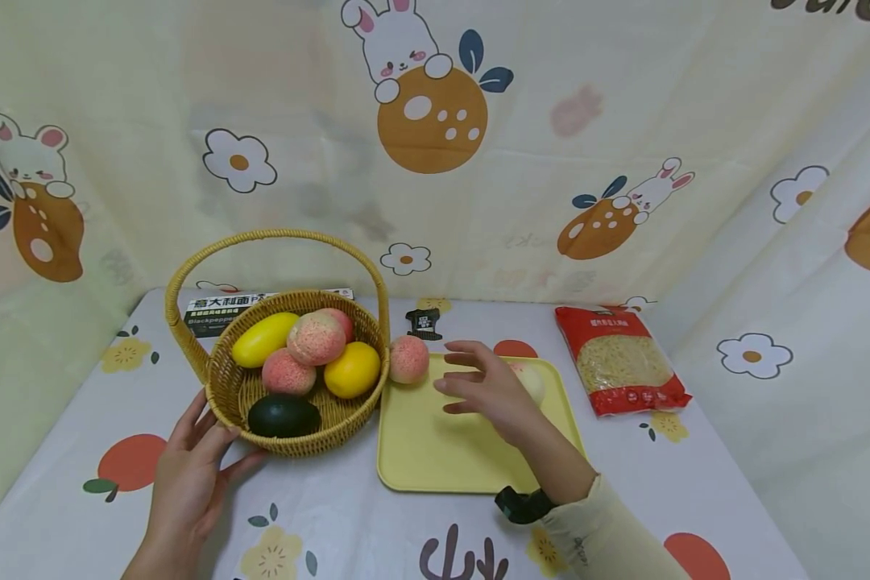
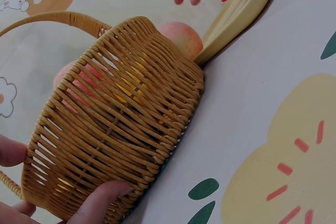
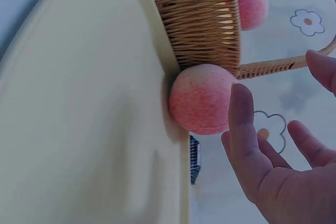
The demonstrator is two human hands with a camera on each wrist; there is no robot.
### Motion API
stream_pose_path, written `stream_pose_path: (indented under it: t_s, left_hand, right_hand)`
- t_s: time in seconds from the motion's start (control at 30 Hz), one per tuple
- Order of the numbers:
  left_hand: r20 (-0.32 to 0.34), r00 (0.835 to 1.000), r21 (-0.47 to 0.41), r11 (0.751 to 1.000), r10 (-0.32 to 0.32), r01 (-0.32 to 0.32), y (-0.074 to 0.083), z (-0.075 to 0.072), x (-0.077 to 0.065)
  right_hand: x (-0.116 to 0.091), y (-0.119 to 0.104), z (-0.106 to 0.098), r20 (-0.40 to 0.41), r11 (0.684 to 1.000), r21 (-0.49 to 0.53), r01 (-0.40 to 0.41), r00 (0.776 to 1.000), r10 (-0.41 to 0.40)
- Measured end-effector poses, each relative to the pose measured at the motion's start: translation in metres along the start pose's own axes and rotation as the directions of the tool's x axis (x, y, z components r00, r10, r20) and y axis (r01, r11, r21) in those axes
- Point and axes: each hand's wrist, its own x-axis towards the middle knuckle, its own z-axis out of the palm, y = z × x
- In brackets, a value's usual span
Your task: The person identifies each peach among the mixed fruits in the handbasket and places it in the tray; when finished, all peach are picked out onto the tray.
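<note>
A wicker basket (image 1: 297,447) with a tall handle holds several peaches (image 1: 316,338), a yellow mango-like fruit (image 1: 264,340), a yellow lemon-like fruit (image 1: 352,370) and a dark green avocado-like fruit (image 1: 284,416). My left hand (image 1: 192,475) grips the basket's near-left side, thumb (image 2: 102,203) against the weave. Over the yellow tray (image 1: 449,471) is my right hand (image 1: 489,395), fingers spread and holding nothing. One pink peach (image 3: 202,100) sits at the tray's far-left corner, close beside the basket. A paler peach (image 1: 529,382) on the tray is partly hidden behind the right hand.
A red bag of pasta (image 1: 619,362) lies right of the tray. Behind the basket is a black-and-white package (image 1: 221,314), partly covered by it. A small black item (image 1: 424,324) lies behind the tray. A patterned curtain (image 1: 297,145) hangs along the table's back.
</note>
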Motion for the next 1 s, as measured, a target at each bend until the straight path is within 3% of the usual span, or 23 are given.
stream_pose_path:
  t_s: [0.27,0.47,0.7,0.87,1.0]
  left_hand:
    - [0.0,1.0,0.004,1.0,-0.003,0.003,0.0,0.0,0.0]
    - [0.0,1.0,-0.008,1.0,-0.005,0.005,0.0,0.0,0.0]
    - [0.001,1.0,-0.01,1.0,0.001,-0.001,0.0,-0.001,0.001]
    - [-0.009,1.0,0.0,1.0,-0.002,0.002,-0.001,-0.001,0.001]
    - [-0.01,1.0,-0.001,1.0,0.002,-0.002,0.0,-0.001,0.0]
  right_hand:
    - [-0.007,-0.018,0.004,0.073,0.998,-0.005,0.064,0.995,-0.063]
    - [-0.007,-0.032,0.017,0.168,0.99,-0.004,0.142,0.976,-0.14]
    - [-0.002,-0.041,0.034,0.211,0.986,0.005,0.167,0.964,-0.164]
    - [0.006,-0.047,0.047,0.217,0.973,-0.07,0.218,0.956,-0.199]
    - [0.013,-0.051,0.057,0.212,0.944,-0.17,0.283,0.946,-0.245]
